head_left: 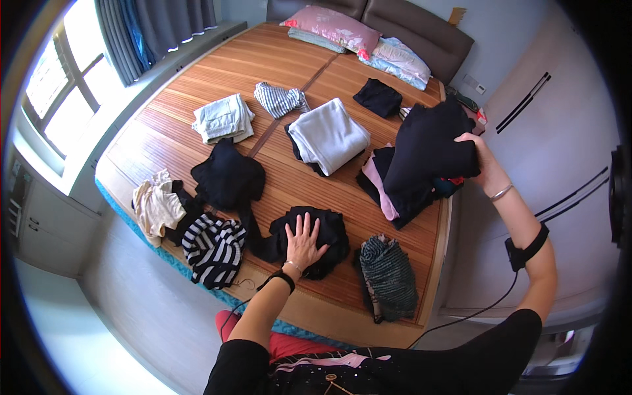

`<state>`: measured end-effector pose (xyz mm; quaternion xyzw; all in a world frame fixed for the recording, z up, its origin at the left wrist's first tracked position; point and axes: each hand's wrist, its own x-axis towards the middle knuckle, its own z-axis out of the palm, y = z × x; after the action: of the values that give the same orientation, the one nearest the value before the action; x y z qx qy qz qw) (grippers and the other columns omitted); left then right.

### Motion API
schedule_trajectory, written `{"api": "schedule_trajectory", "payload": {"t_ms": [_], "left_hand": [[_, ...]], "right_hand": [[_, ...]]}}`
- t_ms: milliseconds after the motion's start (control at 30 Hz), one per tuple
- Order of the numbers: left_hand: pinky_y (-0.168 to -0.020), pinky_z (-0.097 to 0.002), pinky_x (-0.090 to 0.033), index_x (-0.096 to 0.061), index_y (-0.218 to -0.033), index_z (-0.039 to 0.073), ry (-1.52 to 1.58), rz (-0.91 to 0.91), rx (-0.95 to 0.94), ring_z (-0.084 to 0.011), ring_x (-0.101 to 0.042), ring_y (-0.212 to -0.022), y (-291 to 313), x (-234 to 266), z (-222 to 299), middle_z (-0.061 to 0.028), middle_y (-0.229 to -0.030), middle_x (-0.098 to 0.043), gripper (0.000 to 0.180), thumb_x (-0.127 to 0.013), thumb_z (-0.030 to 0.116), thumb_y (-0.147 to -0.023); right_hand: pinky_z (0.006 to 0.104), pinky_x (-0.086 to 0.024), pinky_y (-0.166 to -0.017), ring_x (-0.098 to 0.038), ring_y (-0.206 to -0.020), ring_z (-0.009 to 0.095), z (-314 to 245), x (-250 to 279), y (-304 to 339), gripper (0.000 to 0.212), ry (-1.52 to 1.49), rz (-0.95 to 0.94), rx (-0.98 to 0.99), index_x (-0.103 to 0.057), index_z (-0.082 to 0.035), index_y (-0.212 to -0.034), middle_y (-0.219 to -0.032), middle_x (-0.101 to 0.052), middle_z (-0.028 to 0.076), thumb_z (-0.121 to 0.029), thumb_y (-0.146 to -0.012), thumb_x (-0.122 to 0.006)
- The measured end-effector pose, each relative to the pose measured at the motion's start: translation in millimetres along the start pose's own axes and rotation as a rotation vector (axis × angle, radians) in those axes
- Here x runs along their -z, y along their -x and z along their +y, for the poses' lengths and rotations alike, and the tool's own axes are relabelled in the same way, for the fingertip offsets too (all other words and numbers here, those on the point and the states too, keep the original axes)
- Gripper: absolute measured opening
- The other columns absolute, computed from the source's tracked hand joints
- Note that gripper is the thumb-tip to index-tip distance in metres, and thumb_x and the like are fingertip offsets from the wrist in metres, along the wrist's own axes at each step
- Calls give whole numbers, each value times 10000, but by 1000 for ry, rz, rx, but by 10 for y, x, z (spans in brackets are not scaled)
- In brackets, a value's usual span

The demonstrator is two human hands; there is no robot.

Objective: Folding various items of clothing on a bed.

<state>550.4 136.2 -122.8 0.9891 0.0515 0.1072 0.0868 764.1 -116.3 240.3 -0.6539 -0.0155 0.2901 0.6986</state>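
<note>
My left hand [304, 242] lies flat with fingers spread on a bunched black garment [334, 232] near the bed's front edge. At the right side, my right hand [482, 161] grips the edge of a folded black garment [424, 148], its thumb on top and other fingers hidden beneath. That garment is over a pile with a pink piece [380, 187] sticking out. A dark green textured garment [390, 276] sits folded nearest me on the right. Left of my left hand are a black-and-white striped garment [214, 247], a cream garment [158, 207] and a loose black garment [227, 174].
Folded white clothing [330, 135], a pale green stack [224, 118], a grey striped garment [280, 99] and a small black bundle [378, 97] lie farther back on the bed's wooden mat [217, 62]. Pillows [332, 27] rest by the headboard. Wardrobe doors [546, 151] stand right.
</note>
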Motion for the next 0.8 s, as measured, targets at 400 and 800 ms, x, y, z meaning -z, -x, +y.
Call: {"api": "schedule_trajectory", "payload": {"t_ms": [400, 800], "left_hand": [[-1012, -635, -190, -373, -1379, 135, 117, -100, -19, -385, -252, -1325, -112, -140, -122, -192, -1437, -284, 754, -558, 516, -756], [-1015, -644, -164, -445, -1333, 181, 186, -90, -109, -368, -256, -1327, -198, -322, -2, -170, -1432, -295, 722, -581, 516, -708]], "right_hand": [[316, -540, -695, -648, -769, 148, -510, 436, -2816, 121, -85, -141, 361, -635, -120, -846, -810, -657, 29, -212, -769, -619], [319, -459, -539, -601, -632, 168, 849, 1578, -4596, 256, 1283, 389, 336, -649, 47, -866, -719, -624, 114, -67, -657, -556]]}}
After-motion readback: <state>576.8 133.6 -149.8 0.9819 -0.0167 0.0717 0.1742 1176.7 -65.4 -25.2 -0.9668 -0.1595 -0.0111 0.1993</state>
